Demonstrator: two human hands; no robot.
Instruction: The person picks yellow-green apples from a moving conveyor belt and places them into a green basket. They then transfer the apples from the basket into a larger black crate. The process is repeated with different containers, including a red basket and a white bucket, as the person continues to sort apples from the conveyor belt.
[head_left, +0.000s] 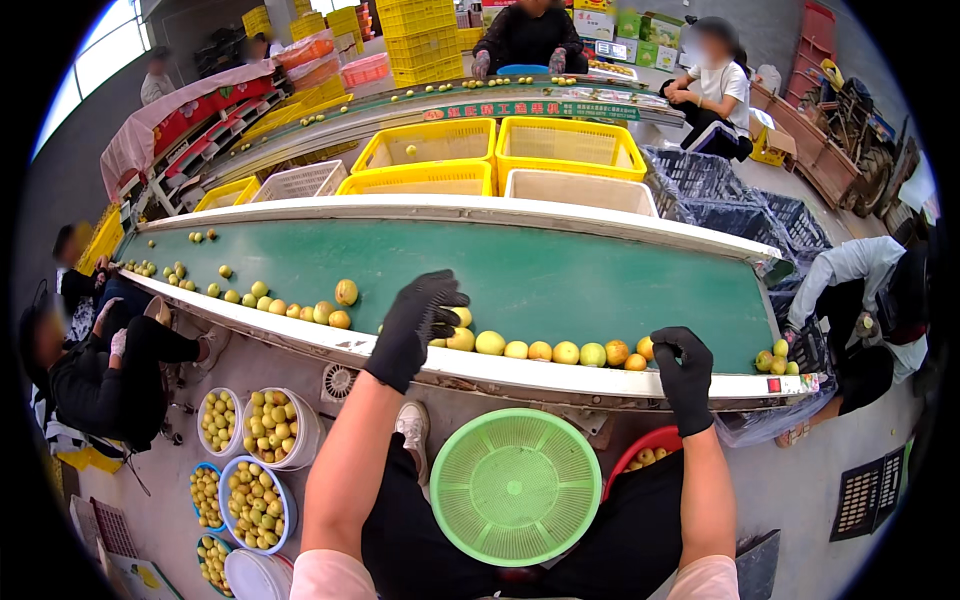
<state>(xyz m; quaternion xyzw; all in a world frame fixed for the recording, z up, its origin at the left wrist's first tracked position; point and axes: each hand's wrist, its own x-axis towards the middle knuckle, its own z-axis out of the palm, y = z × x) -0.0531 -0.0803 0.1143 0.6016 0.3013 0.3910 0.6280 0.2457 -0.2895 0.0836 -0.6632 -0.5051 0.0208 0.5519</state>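
Black gloves cover both hands. My left hand (420, 322) is over the near edge of the green conveyor belt (555, 277), its curved fingers beside yellowish round fruits (460, 339); whether it grips one is hidden. At the right, my right hand (684, 367) hangs over the white near rail (615, 379), its thumb and fingertips close to an orange-tinged fruit (646, 347). Between the hands, several fruits lie in a row along the rail. An empty light-green plastic colander (516, 487) rests at my lap.
Buckets of fruit (271, 427) stand on the floor at left, and a red basin (645, 450) by my right leg. Yellow crates (570, 150) line the far side. People sit at left (112, 367) and across; another person (855, 300) bends at the belt's right end.
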